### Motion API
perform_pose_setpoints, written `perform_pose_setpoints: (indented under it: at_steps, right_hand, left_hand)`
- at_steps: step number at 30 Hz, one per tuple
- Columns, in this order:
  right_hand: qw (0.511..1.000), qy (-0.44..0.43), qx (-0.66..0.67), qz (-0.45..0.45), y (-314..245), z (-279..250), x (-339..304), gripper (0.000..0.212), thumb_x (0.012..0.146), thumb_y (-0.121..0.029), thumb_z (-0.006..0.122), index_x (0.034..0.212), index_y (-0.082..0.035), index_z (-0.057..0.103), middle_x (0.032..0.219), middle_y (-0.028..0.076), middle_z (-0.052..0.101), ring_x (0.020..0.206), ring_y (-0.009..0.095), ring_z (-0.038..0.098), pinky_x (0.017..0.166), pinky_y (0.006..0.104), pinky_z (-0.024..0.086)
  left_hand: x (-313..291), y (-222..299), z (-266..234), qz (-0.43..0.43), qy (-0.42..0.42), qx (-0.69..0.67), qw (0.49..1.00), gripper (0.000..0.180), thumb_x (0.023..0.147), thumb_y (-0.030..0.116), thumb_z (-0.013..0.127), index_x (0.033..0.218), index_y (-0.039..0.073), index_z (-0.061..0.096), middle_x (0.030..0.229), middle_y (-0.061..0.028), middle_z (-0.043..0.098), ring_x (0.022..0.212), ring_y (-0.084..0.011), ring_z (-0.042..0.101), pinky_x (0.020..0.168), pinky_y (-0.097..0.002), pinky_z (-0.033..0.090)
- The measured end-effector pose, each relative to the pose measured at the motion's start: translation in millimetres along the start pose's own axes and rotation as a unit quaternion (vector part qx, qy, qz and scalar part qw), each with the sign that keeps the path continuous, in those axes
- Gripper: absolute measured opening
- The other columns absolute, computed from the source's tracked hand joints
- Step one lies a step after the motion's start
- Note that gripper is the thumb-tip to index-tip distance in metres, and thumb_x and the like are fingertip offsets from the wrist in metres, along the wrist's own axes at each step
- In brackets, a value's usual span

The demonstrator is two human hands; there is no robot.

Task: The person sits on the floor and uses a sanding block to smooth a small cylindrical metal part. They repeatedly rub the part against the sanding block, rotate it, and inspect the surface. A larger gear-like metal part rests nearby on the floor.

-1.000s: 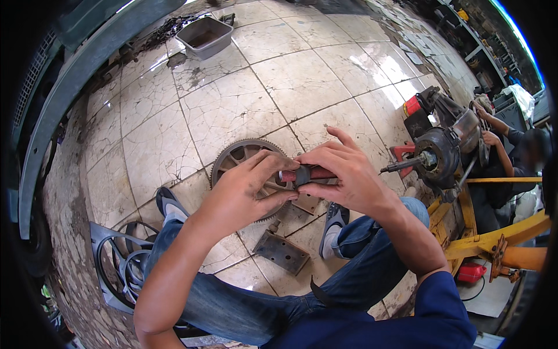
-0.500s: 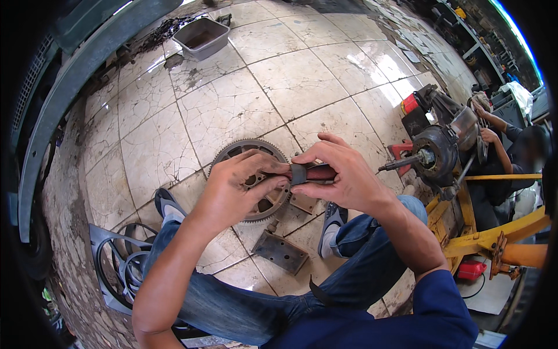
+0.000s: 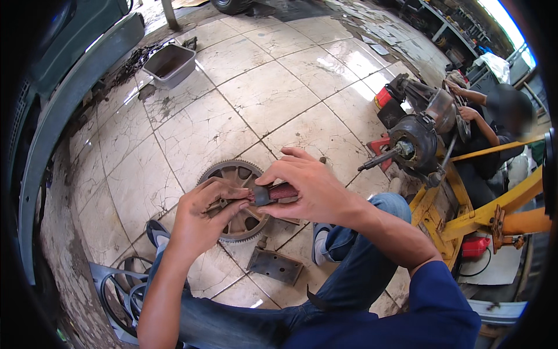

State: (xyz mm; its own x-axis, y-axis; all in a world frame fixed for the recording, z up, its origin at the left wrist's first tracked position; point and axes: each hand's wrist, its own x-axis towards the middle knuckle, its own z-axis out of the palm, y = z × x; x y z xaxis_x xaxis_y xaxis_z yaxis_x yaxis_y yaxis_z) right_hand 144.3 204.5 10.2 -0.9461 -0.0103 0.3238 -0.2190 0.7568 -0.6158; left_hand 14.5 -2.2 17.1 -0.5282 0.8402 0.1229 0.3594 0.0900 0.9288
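Observation:
My right hand (image 3: 311, 189) grips a short tool with a dark red handle (image 3: 282, 191) and a black collar. Its tip meets a small metal part held in the fingers of my left hand (image 3: 203, 218). Both hands hover just above a toothed grey gear wheel (image 3: 232, 174) that lies flat on the tiled floor between my feet. What the left fingers pinch is too small to make out.
A grey metal plate (image 3: 275, 266) lies on the tiles below the gear. A grey tub (image 3: 170, 63) stands at the back left. An engine on a yellow stand (image 3: 421, 139) sits to the right, where another person (image 3: 494, 125) works. A wire fan guard (image 3: 119, 291) lies at lower left.
The hands have stayed joined over the gear wheel and drifted slightly left; my right fingers have shifted their hold on the tool handle.

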Motion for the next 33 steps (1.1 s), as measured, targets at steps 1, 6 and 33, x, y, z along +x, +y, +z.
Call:
perform_pose_setpoints:
  at_steps: [1,6,33]
  right_hand:
    - [0.999,0.020,-0.024,-0.030,0.2,2.7,1.9,0.038,0.085,-0.029,0.083,0.112,-0.013,0.061,0.099,0.003,0.069,0.100,0.026,0.069,0.116,0.0529,0.037]
    - [0.996,0.007,-0.070,-0.046,2.6,13.2,-1.7,0.036,0.087,-0.028,0.080,0.113,-0.013,0.060,0.098,0.004,0.067,0.100,0.025,0.068,0.114,0.0533,0.037]
    - [0.944,-0.236,0.161,0.168,2.6,-6.3,1.1,0.045,0.088,-0.035,0.084,0.111,-0.003,0.064,0.095,0.015,0.073,0.087,0.027,0.071,0.079,0.0369,0.054]
  left_hand:
    - [1.1,1.9,-0.3,0.009,-0.008,0.039,0.999,0.023,0.084,-0.004,0.079,0.106,-0.001,0.072,0.108,-0.0115,0.074,0.103,-0.0223,0.071,0.093,-0.0349,0.056]
    - [-4.1,8.4,-0.7,0.107,-0.030,0.322,0.940,0.042,0.080,0.008,0.083,0.117,0.004,0.064,0.114,-0.0134,0.069,0.107,-0.0296,0.068,0.101,-0.0426,0.053]
    - [-12.7,-8.3,15.2,0.170,-0.141,0.425,0.878,0.017,0.087,0.018,0.073,0.095,0.006,0.063,0.085,-0.0081,0.066,0.085,-0.0274,0.065,0.085,-0.0397,0.049]
